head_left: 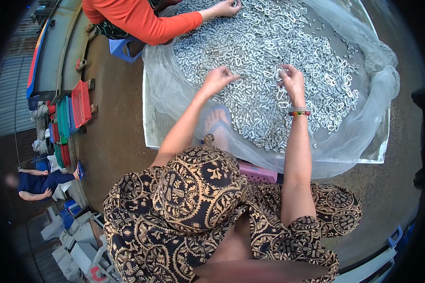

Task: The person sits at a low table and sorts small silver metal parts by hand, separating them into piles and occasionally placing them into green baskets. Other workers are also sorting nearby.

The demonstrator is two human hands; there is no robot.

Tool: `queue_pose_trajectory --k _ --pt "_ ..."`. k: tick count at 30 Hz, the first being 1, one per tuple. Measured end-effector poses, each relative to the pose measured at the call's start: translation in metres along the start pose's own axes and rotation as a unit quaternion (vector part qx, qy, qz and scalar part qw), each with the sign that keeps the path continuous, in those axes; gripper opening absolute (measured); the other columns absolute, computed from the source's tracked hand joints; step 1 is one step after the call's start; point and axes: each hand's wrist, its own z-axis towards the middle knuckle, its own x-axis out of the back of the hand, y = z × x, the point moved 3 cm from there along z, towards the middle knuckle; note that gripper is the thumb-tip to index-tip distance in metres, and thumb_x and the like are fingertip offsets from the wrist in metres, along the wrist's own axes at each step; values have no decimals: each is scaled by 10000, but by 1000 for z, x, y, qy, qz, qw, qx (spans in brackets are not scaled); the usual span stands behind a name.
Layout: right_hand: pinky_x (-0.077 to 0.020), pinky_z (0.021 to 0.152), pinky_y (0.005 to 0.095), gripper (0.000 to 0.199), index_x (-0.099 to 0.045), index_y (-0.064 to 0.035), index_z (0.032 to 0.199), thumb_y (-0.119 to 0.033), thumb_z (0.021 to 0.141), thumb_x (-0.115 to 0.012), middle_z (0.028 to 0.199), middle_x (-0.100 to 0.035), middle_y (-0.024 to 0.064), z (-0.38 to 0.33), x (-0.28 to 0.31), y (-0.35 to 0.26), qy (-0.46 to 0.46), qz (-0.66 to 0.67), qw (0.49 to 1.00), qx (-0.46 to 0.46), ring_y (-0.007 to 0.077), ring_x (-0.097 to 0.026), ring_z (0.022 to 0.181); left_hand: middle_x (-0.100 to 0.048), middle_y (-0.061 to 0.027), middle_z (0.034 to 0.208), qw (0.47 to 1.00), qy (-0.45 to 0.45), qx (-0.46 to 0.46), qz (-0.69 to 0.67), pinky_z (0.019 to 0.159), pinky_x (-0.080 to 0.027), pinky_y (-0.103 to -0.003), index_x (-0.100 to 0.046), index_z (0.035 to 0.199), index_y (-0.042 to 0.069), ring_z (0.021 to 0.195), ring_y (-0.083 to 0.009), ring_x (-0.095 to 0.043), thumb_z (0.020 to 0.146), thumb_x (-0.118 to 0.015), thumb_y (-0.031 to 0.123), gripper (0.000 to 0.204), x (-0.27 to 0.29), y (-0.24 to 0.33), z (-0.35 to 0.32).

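A broad pile of small grey barrel-shaped metal pieces lies in front of me, mixed with pale oval metal links. Just above the pile's near left part, my left hand is closed, thumb and fingers brought together at the tips. Whatever it pinches is too small to make out. To its right, my right hand pinches a pale oval link over the middle of the pile. Its fingers partly cover that link. A coloured bracelet circles the right wrist.
White netting rings the pile on a pale sheet. My sandalled foot rests at the near edge, beside a pink stool. Opposite left, a person in an orange sleeve reaches into the pile. Red crates stand left.
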Motion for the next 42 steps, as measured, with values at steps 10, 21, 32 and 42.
queue_pose_trajectory --k 10,21,32,42 --pt "-581 670 328 277 -559 87 1087 10 823 -593 1003 -585 139 -10 21 -33 -57 338 939 -24 207 -621 828 -424 35 623 975 -86 -28 -204 526 -382 -217 -516 709 65 630 -65 -466 739 -689 160 199 0 15 7" --pt "-488 528 229 282 -611 18 993 -4 720 -675 826 -632 72 -10 30 -9 61 111 992 -29 130 -600 629 -477 -44 741 730 -297 -7 -616 355 -401 -212 -516 954 78 675 -158 -516 780 -686 222 283 -3 46 -22" --pt "-539 817 361 150 -567 3 977 -86 859 -594 985 -593 133 -2 27 15 -57 706 698 -107 292 -585 966 -603 -142 844 958 -102 -210 165 672 -489 -407 -555 901 36 735 -297 -606 786 -662 216 238 -57 9 -55" --pt "-476 643 277 234 -542 23 1061 -104 865 -526 920 -587 126 -11 38 3 -4 697 699 -161 229 -566 789 -524 -90 937 714 -297 -80 -629 530 -532 -311 -471 1022 86 876 -245 -583 773 -665 125 318 -14 51 -19"
